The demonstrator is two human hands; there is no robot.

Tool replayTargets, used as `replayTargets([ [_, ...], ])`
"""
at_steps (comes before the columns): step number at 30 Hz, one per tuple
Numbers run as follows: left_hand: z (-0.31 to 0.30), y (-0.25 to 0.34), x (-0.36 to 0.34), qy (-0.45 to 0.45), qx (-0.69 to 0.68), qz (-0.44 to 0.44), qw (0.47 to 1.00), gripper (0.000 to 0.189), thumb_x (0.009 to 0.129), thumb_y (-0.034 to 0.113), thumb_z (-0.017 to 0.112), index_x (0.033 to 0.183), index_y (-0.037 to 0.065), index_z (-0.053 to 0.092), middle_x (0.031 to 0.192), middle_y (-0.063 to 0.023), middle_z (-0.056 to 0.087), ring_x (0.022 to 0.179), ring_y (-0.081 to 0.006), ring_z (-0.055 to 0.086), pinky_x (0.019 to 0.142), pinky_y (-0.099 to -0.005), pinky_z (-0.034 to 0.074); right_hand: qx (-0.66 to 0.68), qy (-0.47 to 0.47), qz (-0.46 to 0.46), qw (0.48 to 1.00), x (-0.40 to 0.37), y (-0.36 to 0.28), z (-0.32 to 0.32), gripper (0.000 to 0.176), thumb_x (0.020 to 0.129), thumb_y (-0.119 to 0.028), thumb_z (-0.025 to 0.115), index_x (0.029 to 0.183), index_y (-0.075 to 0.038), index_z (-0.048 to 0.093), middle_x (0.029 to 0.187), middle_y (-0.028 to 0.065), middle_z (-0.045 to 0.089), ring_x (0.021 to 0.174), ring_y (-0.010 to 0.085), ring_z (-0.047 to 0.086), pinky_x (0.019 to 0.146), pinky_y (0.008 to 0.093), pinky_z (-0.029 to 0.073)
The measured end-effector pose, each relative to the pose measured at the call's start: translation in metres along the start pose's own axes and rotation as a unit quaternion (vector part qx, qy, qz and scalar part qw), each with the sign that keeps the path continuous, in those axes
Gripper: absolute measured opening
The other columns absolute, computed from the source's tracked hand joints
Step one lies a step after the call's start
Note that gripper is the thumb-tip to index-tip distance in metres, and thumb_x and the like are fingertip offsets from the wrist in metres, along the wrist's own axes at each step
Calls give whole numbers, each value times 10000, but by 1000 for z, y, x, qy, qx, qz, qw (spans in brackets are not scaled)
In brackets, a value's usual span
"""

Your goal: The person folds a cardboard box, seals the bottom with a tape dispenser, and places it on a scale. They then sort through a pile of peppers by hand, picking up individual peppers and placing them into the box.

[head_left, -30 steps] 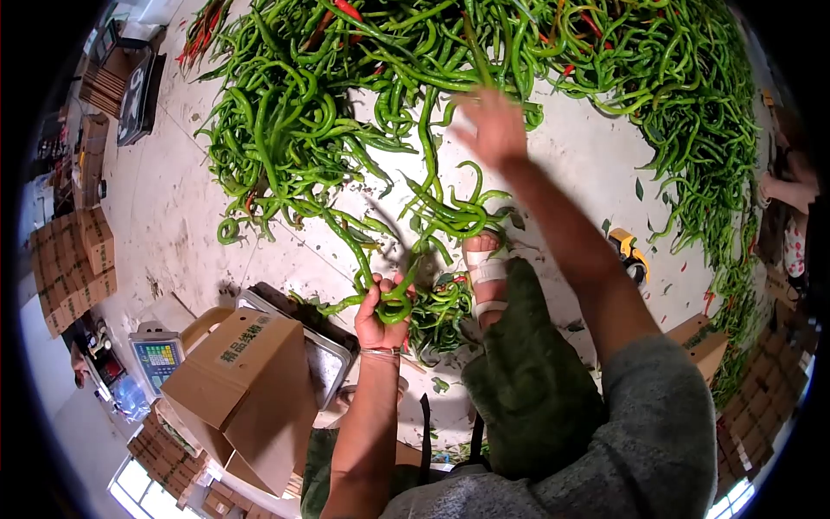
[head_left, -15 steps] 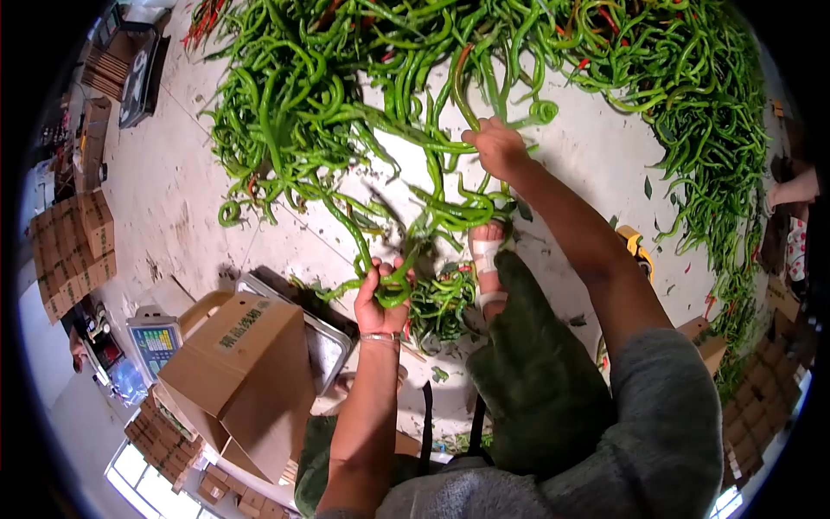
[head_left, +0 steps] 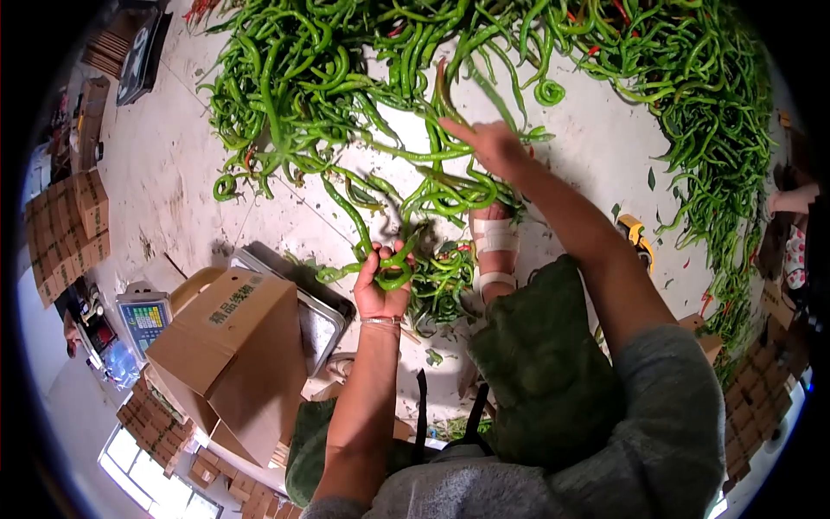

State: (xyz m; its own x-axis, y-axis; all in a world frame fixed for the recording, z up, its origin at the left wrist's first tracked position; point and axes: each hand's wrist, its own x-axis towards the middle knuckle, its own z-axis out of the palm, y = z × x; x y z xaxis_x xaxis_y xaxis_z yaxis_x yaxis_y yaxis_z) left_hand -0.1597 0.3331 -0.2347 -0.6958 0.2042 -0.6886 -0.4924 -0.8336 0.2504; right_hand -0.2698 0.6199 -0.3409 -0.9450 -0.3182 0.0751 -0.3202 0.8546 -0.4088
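Observation:
My left hand (head_left: 383, 290), palm up, has its fingers curled around a few long green chili peppers (head_left: 394, 278); one of them stretches up past the fingers. My right hand (head_left: 500, 149) is farther forward, over the near edge of the large chili pile (head_left: 303, 78). Its fingers pinch a curved reddish-green chili pepper (head_left: 443, 91), the index finger stretched along it. The thumb is hidden from above. Between the hands lie several loose green chilies (head_left: 450, 201) on the pale floor. A smaller heap of chilies (head_left: 443, 290) sits beside my left hand.
An open cardboard box (head_left: 229, 333) stands at left on a scale platform (head_left: 324, 324), by its keypad display (head_left: 143, 324). A yellow tool (head_left: 635, 238) lies right of my knee. More chilies (head_left: 718, 173) spread along the right, near another person's arm (head_left: 794, 199). Stacked cartons (head_left: 69, 238) stand far left.
My right hand has drawn the reddish-green chili left and toward me, and its index finger now points out. My left hand keeps its chilies. The view has shifted slightly.

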Motion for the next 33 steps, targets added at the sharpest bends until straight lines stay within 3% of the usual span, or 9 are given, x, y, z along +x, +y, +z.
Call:
replayTargets([
  [8,5,8,-2,-6,-3,1,1000,155,815,144,598,956,88,565,833,-26,605,1019,-246,539,920,-437,393,33,41,17,998,-9,-22,-30,786,645,38,505,1368,-228,348,571,77,464,547,249,529,565,377,435],
  [12,3,8,-2,0,9,12,1000,152,812,133,600,952,84,566,836,-34,604,1007,-262,545,895,-437,413,136,-9,81,987,-9,-37,-65,821,636,28,637,1374,-137,314,759,168,577,726,352,563,676,408,447],
  [13,2,7,-3,-3,14,10,1000,148,819,149,594,950,86,565,833,-28,604,1014,-249,540,895,-438,407,201,-95,115,968,-9,-31,-67,872,612,12,691,1378,-128,298,904,194,602,828,345,586,748,387,458],
  [16,6,5,-3,-5,18,3,1000,136,834,163,578,945,86,567,839,-22,608,1025,-236,536,897,-437,399,420,53,100,901,-12,20,-43,651,690,-177,694,1276,-59,436,1026,207,584,933,303,583,831,347,448],
  [18,7,5,-2,-22,15,-1,1000,134,838,162,573,947,84,568,846,-24,612,1029,-238,536,897,-438,397,391,118,277,870,-7,45,-51,501,726,-229,664,1157,-17,522,1064,192,575,968,323,555,839,361,440],
  [21,6,7,-2,-22,21,1,1000,132,838,162,573,943,82,567,838,-22,608,1030,-240,536,898,-442,396,202,20,334,920,0,71,-46,421,726,-229,654,1072,-23,534,1082,178,555,966,327,544,839,379,438],
  [26,4,4,-3,8,28,6,1000,115,834,167,578,917,87,574,820,-15,600,1026,-237,536,879,-433,405,58,-110,322,938,6,61,-14,317,713,-144,605,1002,-49,515,1022,179,541,992,340,520,836,414,429],
  [31,3,4,-3,10,24,7,1000,125,831,157,576,933,86,564,824,-23,601,1011,-250,542,878,-435,405,198,-86,230,949,-1,45,-27,242,702,-141,594,926,-61,548,1011,177,528,977,313,529,842,366,426],
  [33,2,4,-1,9,19,9,1000,135,828,153,576,944,86,560,826,-29,602,997,-257,549,874,-438,408,311,-123,204,920,-4,27,-35,289,717,-282,638,921,-91,564,947,153,545,946,266,539,841,342,419],
])
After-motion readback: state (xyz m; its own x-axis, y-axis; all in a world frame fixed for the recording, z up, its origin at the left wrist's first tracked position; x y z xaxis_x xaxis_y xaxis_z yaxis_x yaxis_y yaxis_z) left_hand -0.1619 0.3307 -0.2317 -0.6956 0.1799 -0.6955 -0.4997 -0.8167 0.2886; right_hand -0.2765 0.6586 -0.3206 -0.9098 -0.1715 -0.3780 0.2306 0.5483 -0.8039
